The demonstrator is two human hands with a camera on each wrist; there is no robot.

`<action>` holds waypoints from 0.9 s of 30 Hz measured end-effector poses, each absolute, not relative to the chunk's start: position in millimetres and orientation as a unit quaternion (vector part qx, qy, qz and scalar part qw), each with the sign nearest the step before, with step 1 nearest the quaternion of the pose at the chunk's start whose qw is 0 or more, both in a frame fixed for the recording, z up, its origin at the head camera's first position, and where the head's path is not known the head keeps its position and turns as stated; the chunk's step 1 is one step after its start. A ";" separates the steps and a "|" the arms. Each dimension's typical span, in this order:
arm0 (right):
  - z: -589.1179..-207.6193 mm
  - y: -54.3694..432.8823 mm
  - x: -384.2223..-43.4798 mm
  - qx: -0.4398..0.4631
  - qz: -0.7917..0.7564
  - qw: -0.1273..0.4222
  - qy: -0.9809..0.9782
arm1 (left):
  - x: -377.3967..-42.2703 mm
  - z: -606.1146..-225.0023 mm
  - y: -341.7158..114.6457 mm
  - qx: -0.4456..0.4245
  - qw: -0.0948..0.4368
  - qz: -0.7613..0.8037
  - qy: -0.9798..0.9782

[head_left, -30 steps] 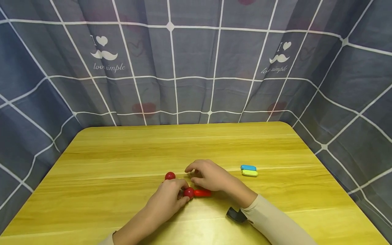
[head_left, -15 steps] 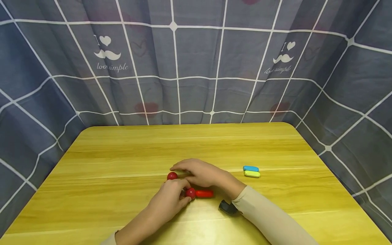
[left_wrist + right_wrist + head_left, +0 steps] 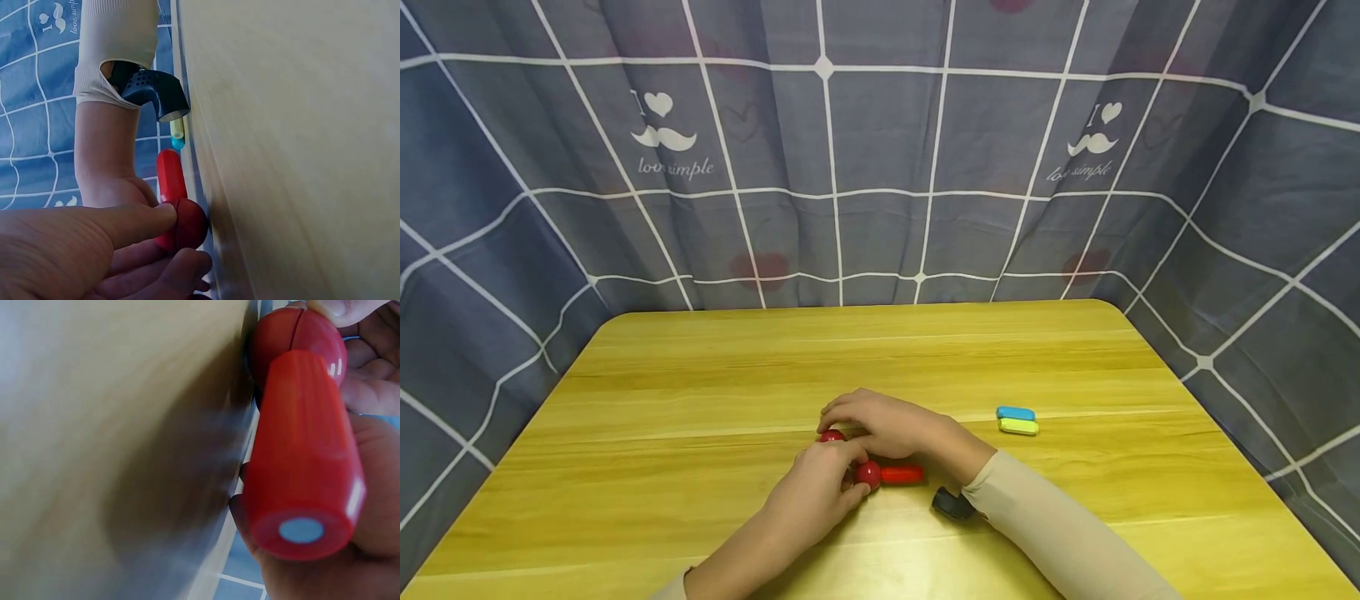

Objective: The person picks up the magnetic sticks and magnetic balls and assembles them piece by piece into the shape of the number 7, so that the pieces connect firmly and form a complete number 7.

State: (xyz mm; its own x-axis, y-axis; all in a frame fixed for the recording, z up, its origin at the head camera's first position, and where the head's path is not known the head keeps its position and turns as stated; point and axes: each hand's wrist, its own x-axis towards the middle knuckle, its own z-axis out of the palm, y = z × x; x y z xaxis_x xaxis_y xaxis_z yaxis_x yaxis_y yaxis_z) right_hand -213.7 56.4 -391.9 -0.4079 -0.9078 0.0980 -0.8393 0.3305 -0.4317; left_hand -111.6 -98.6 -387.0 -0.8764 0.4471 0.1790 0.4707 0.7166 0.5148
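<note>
My left hand pinches a glossy red ball between thumb and fingers, close over the table. A short red magnetic rod joins the ball and points right; in the right wrist view the red rod shows a round silvery disc in its end. Behind the left hand, a second red ball sits between the curled fingers and thumb of my right hand, partly hidden by both hands. In the left wrist view the left thumb presses the seam of the first red ball.
A blue rod and a yellow rod lie side by side on the wooden table, right of the hands. A black wrist camera sticks out from the right sleeve. A grey checked curtain surrounds the table's back and sides.
My right hand has moved left and its fingers have closed round the far red ball. That ball has shifted slightly right, toward the left hand. The left hand keeps its hold.
</note>
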 end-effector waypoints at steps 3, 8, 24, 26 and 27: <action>-392.6 59.8 -213.7 -0.529 -0.219 0.074 0.817 | -111.2 -386.9 -97.6 -0.248 0.021 -0.286 -0.925; -393.4 67.2 -213.7 -0.487 -0.230 0.083 0.839 | -110.8 -387.4 -96.9 -0.252 0.030 -0.291 -0.923; -393.4 102.3 -211.3 -0.418 -0.249 0.079 0.870 | -109.9 -387.4 -96.5 -0.244 0.026 -0.296 -0.923; -392.9 107.6 -210.0 -0.414 -0.246 0.076 0.873 | -109.3 -386.7 -96.8 -0.240 0.022 -0.294 -0.925; -392.5 110.1 -209.1 -0.412 -0.244 0.075 0.874 | -109.2 -386.4 -96.8 -0.238 0.021 -0.293 -0.926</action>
State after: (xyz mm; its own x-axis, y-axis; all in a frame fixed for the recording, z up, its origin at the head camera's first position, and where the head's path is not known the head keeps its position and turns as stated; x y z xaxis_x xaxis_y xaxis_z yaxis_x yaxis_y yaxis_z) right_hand -209.1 110.1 -392.5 -0.6489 -0.7576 0.0704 -0.6844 0.5407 -0.4891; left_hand -109.2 -96.8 -386.4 -0.8854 0.4292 0.1784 0.4537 0.7146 0.5324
